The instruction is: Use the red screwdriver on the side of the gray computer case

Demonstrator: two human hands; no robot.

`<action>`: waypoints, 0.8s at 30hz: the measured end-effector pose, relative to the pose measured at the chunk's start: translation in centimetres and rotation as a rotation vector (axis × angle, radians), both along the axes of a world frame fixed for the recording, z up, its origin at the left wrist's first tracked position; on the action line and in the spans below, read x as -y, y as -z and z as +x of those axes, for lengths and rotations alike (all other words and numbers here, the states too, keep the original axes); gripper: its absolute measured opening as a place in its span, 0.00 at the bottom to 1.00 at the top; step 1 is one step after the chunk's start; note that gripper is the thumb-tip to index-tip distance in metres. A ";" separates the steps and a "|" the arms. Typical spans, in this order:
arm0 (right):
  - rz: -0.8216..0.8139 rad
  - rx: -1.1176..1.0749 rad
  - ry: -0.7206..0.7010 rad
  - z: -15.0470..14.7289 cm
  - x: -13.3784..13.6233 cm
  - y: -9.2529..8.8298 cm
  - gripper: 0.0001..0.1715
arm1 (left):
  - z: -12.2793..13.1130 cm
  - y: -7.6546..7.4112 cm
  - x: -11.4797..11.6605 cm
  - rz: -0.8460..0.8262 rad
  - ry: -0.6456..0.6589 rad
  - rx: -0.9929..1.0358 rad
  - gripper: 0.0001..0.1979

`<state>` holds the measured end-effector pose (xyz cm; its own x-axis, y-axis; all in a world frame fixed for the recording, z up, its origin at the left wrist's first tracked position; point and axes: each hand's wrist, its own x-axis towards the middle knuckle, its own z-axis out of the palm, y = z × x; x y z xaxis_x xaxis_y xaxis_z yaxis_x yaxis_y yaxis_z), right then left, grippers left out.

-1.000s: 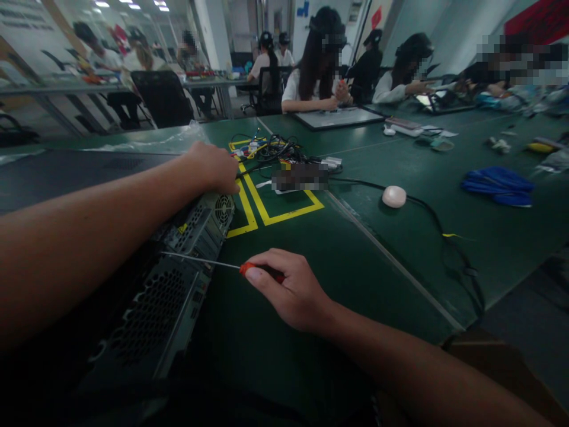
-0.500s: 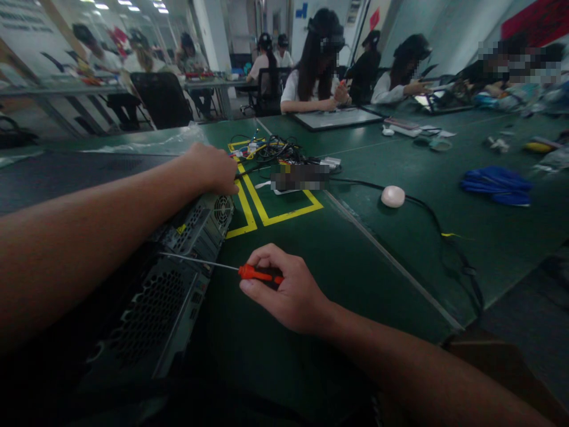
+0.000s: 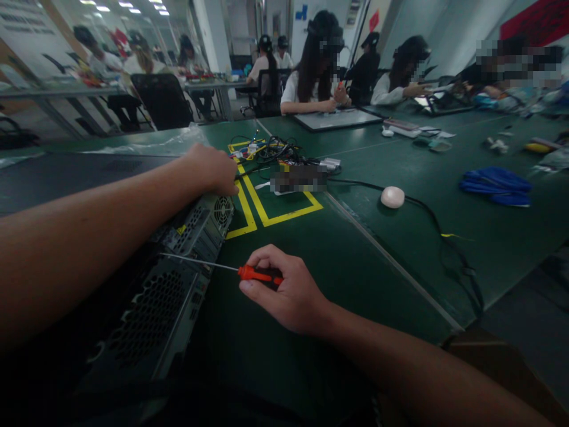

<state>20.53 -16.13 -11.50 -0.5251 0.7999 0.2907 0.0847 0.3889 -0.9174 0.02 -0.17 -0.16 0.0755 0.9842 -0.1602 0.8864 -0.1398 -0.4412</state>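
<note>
A desktop computer case (image 3: 178,279) lies on its side on the green table, its perforated rear panel and small fan facing me. My left hand (image 3: 212,168) rests closed over the case's far top corner, gripping it. My right hand (image 3: 284,290) is closed round the red handle of a screwdriver (image 3: 255,273). The thin metal shaft runs left, and its tip meets the rear panel near the case's edge.
Yellow tape outlines (image 3: 271,207) mark the table beyond the case, with a tangle of cables (image 3: 275,149) behind them. A round white object (image 3: 393,197) on a black cord and blue cloth (image 3: 498,185) lie to the right. Several people sit working at the far tables.
My right hand has shifted its fingers on the screwdriver handle, showing more of the red grip. The left hand and the case have stayed put.
</note>
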 end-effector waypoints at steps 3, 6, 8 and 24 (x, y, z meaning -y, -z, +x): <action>-0.004 0.002 0.002 0.0 0.0 0.0 0.10 | -0.2 0.0 0.0 0.011 0.024 -0.025 0.33; -0.013 -0.001 -0.004 0.0 0.0 -0.3 0.10 | -0.3 0.1 -0.1 0.012 0.028 -0.022 0.33; -0.018 0.005 -0.008 0.0 0.0 -0.4 0.10 | -0.2 0.1 -0.1 0.009 0.020 -0.032 0.33; -0.031 0.004 -0.008 0.0 0.1 -0.4 0.10 | -0.8 0.5 -0.9 0.020 0.012 0.009 0.35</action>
<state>20.54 -16.25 -11.12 -0.5323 0.8045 0.2636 0.0852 0.3607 -0.9288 -0.74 0.68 -0.68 0.0885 0.9862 -0.1401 0.8888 -0.1417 -0.4359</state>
